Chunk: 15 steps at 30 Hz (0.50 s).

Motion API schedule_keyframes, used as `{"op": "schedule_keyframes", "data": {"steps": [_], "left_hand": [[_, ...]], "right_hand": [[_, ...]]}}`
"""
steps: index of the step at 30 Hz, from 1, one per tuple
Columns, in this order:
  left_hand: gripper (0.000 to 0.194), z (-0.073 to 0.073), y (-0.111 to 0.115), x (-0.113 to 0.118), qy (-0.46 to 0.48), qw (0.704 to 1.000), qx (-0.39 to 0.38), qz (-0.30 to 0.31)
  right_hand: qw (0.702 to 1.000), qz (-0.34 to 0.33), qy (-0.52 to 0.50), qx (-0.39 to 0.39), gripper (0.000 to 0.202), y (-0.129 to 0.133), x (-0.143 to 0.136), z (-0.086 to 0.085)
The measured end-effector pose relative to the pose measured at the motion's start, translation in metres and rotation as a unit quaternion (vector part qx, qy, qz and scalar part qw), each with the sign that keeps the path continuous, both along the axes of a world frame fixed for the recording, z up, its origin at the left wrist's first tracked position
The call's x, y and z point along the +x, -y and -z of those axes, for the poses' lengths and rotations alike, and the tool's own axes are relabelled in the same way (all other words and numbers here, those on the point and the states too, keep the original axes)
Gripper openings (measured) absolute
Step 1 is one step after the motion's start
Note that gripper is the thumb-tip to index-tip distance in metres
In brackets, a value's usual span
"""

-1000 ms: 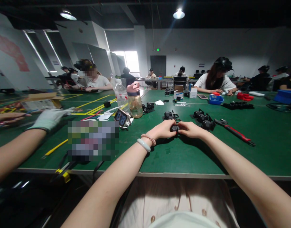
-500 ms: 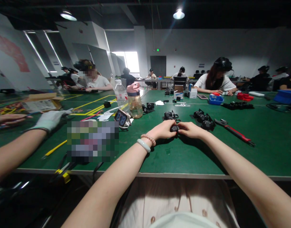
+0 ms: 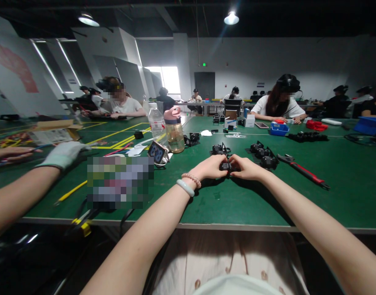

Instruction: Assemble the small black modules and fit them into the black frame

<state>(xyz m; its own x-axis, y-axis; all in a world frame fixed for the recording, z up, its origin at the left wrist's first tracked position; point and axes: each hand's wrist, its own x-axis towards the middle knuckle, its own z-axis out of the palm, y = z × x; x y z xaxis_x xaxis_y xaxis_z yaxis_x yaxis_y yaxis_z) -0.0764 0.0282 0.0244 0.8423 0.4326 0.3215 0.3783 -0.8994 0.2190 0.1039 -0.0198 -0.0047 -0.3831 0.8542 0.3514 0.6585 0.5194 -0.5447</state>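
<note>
Over the middle of the green table (image 3: 225, 207), my left hand (image 3: 210, 167) is closed on a small black part (image 3: 225, 166); its exact kind I cannot make out. My right hand (image 3: 248, 168), fingers bent, meets it from the right and is closed on the same part's right end. The fingers cover much of the part. Just behind my hands lies a cluster of black pieces (image 3: 218, 149), partly hidden by them. To the right of my right hand sits a row of round-topped black parts (image 3: 263, 155).
A tool with red and black handles (image 3: 307, 172) lies at right. A gold bottle (image 3: 175, 137), a clear bottle (image 3: 156, 123) and a small clock display (image 3: 157, 153) stand left of my hands. A neighbour's gloved hand (image 3: 63, 155) works at far left. Blue bin (image 3: 279, 129) behind.
My right hand's fingers have bent more and arched around the black part, showing more of its right end. My left hand stays nearly in place.
</note>
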Motion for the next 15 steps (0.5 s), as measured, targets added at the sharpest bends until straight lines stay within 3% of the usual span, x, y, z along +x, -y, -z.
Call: {"op": "schedule_keyframes", "data": {"steps": [15], "left_hand": [[0.029, 0.0020, -0.0005, 0.0004, 0.003, 1.000, -0.002, -0.007]], "right_hand": [[1.000, -0.001, -0.009, 0.014, 0.030, -0.0017, 0.0003, 0.0005]]}}
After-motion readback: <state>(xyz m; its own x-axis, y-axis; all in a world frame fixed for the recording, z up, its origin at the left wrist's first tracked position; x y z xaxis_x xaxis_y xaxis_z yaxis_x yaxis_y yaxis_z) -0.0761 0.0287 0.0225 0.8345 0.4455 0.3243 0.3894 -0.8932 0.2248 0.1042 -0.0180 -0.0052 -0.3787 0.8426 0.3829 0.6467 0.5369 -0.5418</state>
